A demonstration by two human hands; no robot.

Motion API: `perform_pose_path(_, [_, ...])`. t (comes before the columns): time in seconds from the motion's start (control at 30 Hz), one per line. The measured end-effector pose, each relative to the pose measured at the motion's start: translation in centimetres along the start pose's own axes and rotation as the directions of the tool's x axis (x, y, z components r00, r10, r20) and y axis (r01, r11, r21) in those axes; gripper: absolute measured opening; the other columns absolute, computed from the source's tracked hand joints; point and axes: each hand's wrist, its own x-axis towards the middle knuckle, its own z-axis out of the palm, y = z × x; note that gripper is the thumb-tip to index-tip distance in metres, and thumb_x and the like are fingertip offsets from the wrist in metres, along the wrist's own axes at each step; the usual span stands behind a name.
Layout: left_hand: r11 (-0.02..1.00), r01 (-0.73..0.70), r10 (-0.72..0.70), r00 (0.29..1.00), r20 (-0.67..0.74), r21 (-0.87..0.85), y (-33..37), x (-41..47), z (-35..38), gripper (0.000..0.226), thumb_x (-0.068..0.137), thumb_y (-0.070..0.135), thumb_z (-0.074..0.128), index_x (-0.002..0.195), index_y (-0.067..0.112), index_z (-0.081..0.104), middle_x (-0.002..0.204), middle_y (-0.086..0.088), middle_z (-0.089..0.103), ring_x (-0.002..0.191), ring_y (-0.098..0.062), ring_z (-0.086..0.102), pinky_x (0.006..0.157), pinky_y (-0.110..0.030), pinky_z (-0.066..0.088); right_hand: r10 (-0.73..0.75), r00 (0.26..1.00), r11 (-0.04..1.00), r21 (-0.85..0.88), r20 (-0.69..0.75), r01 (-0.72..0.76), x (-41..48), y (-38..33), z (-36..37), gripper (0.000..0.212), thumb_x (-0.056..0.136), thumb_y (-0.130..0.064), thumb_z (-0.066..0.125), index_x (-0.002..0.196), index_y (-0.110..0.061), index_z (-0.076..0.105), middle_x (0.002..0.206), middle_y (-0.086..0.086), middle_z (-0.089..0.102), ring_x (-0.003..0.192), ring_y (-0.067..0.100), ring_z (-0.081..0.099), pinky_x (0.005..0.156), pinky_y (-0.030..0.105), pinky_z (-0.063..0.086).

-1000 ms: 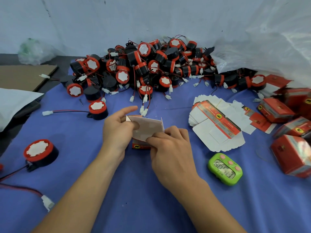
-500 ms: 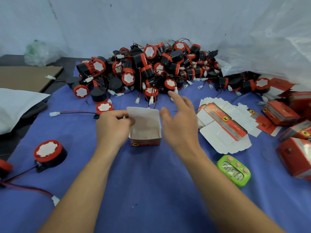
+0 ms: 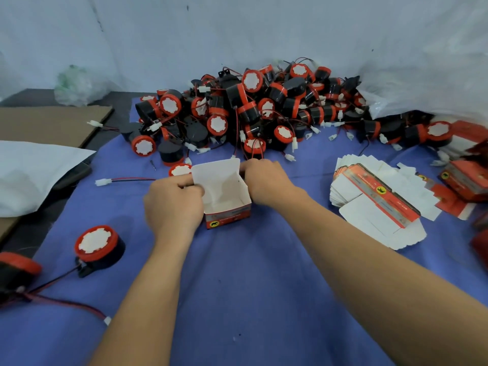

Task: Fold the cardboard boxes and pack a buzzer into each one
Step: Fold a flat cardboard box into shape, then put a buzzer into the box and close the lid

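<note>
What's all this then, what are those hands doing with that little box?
A person is folding a small red-and-white cardboard box on the blue cloth. The left hand grips its left wall; the right hand holds its right side. It stands open and empty. A pile of black-and-red round buzzers lies behind it, flat cardboard box blanks to the right.

Plain pale wall [image 3: 237, 27] behind, with soft, even light. The work surface is a blue cloth [image 3: 250, 299] (slightly wrinkled). On the left a dark tabletop [image 3: 47, 215] shows, carrying a brown cardboard sheet [image 3: 52, 122] and a white plastic bag [image 3: 31, 175]. A crumpled clear bag [image 3: 76, 85] sits against the wall. A big translucent bag [image 3: 422, 80] is at right.
</note>
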Motion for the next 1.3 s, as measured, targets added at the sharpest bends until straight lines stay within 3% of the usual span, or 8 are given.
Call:
perform_pose_path(0.23, [1.0, -0.01, 0.01, 1.0, 0.017, 0.001, -0.1, -0.2, 0.0, 0.034, 0.076, 0.011, 0.067, 0.053, 0.037, 0.067, 0.057, 0.013, 0.062, 0.066, -0.02, 0.056, 0.053, -0.029, 0.039, 0.201, 0.976, 0.929, 0.332, -0.087, -0.162, -2.0, 1.2, -2.8, 0.039, 0.081, 0.01, 0.054, 0.091, -0.018, 0.079, 0.092, 0.006, 0.076, 0.079, 0.022, 0.068, 0.068, 0.036, 0.061])
perform_pose_path(0.4, [0.999, 0.043, -0.043, 0.999, 0.011, -0.004, 0.1, -0.3, 0.1, 0.033, 0.077, 0.013, 0.066, 0.053, 0.036, 0.066, 0.06, 0.023, 0.064, 0.069, -0.013, 0.057, 0.053, -0.025, 0.036, 0.296, 0.938, 0.918, 0.326, -0.179, -0.227, -4.1, 2.5, -5.9, 0.046, 0.081, 0.012, 0.048, 0.076, -0.026, 0.074, 0.068, -0.002, 0.062, 0.05, 0.013, 0.05, 0.037, 0.02, 0.034])
perform_pose_path(0.6, [0.999, 0.039, -0.039, 0.999, 0.022, -0.025, 0.3, -0.4, 0.1, 0.041, 0.075, 0.014, 0.064, 0.057, 0.05, 0.068, 0.062, 0.023, 0.064, 0.068, -0.015, 0.056, 0.053, -0.026, 0.036, 0.278, 0.96, 0.954, -0.107, -0.043, -0.281, -7.5, 3.5, -6.2, 0.032, 0.091, -0.014, 0.055, 0.121, -0.019, 0.065, 0.109, 0.008, 0.07, 0.099, 0.034, 0.064, 0.088, 0.04, 0.045])
perform_pose_path(0.73, [1.0, 0.013, -0.011, 0.999, 0.051, -0.026, 0.1, -0.3, 0.3, 0.02, 0.071, 0.016, 0.062, 0.062, 0.032, 0.07, 0.064, 0.004, 0.066, 0.072, -0.025, 0.059, 0.059, -0.039, 0.05, 0.151, 0.988, 0.956, 0.251, 0.017, -0.151, -8.3, 1.1, -2.5, 0.046, 0.094, -0.027, 0.06, 0.139, -0.028, 0.049, 0.117, 0.004, 0.069, 0.105, 0.035, 0.06, 0.083, 0.041, 0.049])
perform_pose_path(0.83, [1.0, -0.022, 0.024, 0.997, 0.073, -0.017, 0.0, -0.4, 0.4, 0.023, 0.07, 0.013, 0.061, 0.065, 0.034, 0.068, 0.055, 0.007, 0.056, 0.063, -0.025, 0.048, 0.053, -0.033, 0.039, 0.114, 0.993, 0.978, 0.176, 0.017, -0.115, -8.2, 0.8, -0.1, 0.028, 0.093, -0.029, 0.064, 0.118, -0.022, 0.053, 0.115, 0.001, 0.059, 0.107, 0.03, 0.055, 0.087, 0.045, 0.048])
perform_pose_path(0.97, [0.999, -0.015, 0.018, 0.995, 0.099, -0.032, 0.0, -0.4, 0.1, 0.028, 0.071, 0.014, 0.062, 0.07, 0.04, 0.071, 0.061, 0.012, 0.063, 0.069, -0.023, 0.057, 0.057, -0.036, 0.046, 0.235, 0.964, 0.947, 0.252, -0.125, -0.199, -8.5, 1.3, 0.0, 0.017, 0.092, -0.011, 0.053, 0.082, -0.024, 0.054, 0.092, -0.005, 0.056, 0.088, 0.026, 0.055, 0.062, 0.038, 0.041])
perform_pose_path(1.17, [0.999, -0.008, 0.014, 0.994, 0.108, -0.048, 0.3, -0.5, 0.1, 0.034, 0.071, 0.016, 0.061, 0.062, 0.048, 0.07, 0.063, 0.017, 0.066, 0.072, -0.017, 0.059, 0.057, -0.031, 0.043, 0.46, 0.817, 0.864, 0.389, -0.348, -0.321, -11.2, 3.0, -2.6, 0.022, 0.097, -0.014, 0.046, 0.098, -0.026, 0.064, 0.079, 0.001, 0.063, 0.075, 0.033, 0.057, 0.064, 0.041, 0.049])
perform_pose_path(1.3, [0.998, -0.033, 0.039, 0.989, 0.14, -0.047, 0.5, -1.1, 0.6, 0.038, 0.074, 0.01, 0.062, 0.065, 0.046, 0.072, 0.066, 0.013, 0.068, 0.072, -0.019, 0.06, 0.059, -0.034, 0.047, 0.444, 0.878, 0.824, 0.465, -0.18, -0.322, -12.9, 3.4, -3.7, 0.035, 0.096, -0.014, 0.046, 0.097, -0.034, 0.074, 0.076, 0.0, 0.067, 0.068, 0.027, 0.061, 0.059, 0.033, 0.048])
